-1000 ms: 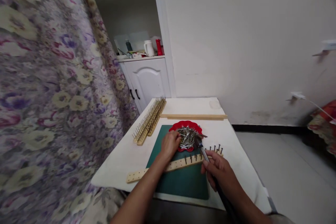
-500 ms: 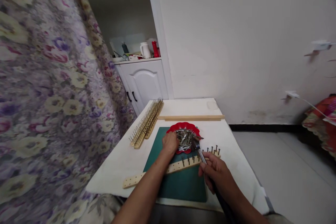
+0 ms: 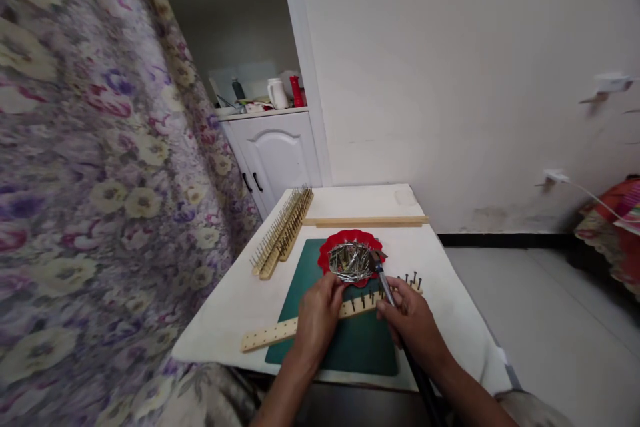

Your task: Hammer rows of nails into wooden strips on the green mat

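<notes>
My right hand (image 3: 410, 317) is wrapped round a hammer (image 3: 384, 283) with a metal shaft and dark grip; its head lies over the right rim of a red scalloped dish (image 3: 346, 237). Loose nails (image 3: 353, 261) are heaped in that dish. Below it, a pale wooden strip with holes (image 3: 273, 335) slants across a green mat (image 3: 350, 350). Dark nails (image 3: 371, 299) stand upright in the strip's right part. My left hand (image 3: 319, 313) is over the strip's middle, just below the dish, fingertips pinched together; what they hold is too small to make out.
Wooden strips full of upright nails (image 3: 283, 233) lie at the table's left back. Plain wooden sticks (image 3: 370, 221) lie across the back of the white-covered table (image 3: 215, 320). A flowered curtain (image 3: 125, 213) hangs at left, and a white cabinet (image 3: 283, 150) stands behind.
My left hand has come out of the dish of nails, back toward me, to the strip's middle. My right hand keeps the hammer in nearly the same place.
</notes>
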Available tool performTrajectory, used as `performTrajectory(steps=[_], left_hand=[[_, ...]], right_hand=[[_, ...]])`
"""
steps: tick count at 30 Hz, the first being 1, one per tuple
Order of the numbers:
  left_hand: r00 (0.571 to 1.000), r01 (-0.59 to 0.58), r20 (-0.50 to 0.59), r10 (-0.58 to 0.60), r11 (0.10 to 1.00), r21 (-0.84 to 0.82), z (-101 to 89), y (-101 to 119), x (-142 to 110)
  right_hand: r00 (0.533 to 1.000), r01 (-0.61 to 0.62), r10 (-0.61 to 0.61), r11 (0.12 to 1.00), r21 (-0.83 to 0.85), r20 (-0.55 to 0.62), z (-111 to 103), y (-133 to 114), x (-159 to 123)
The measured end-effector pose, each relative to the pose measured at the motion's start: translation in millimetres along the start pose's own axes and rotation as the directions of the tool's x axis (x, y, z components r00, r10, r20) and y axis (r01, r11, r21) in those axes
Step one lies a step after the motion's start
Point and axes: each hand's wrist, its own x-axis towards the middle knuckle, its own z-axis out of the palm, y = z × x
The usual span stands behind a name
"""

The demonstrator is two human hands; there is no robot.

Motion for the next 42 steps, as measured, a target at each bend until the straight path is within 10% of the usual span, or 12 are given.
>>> performTrajectory(steps=[20,27,32,36,42], left_hand=[[0.997,0.043,-0.024,-0.069,0.824,-0.565,-7.2,23.1,-48.5],[0.942,0.246,0.195,-0.271,0.168,-0.955,14.7,24.0,-45.8],[0.913,0.272,0.27,-0.305,-0.035,-0.962,24.5,33.6,-49.4],[0.92,0.248,0.224,-0.322,0.035,-0.968,24.1,21.8,-46.9],[0.902,0.258,0.053,-0.427,0.438,-0.861,19.6,-20.1,-30.4]], right_hand=[[0.995,-0.058,0.047,0.991,0.124,0.085,12.4,11.5,-1.6],[0.997,-0.046,0.032,0.977,0.208,0.066,19.8,12.5,-4.6],[0.999,-0.038,0.029,0.974,0.224,0.042,21.9,13.2,-4.3],[0.998,-0.042,0.034,0.986,0.163,0.049,21.6,14.6,-6.4],[1.0,-0.008,0.007,0.999,0.038,0.013,17.4,8.2,-8.5]])
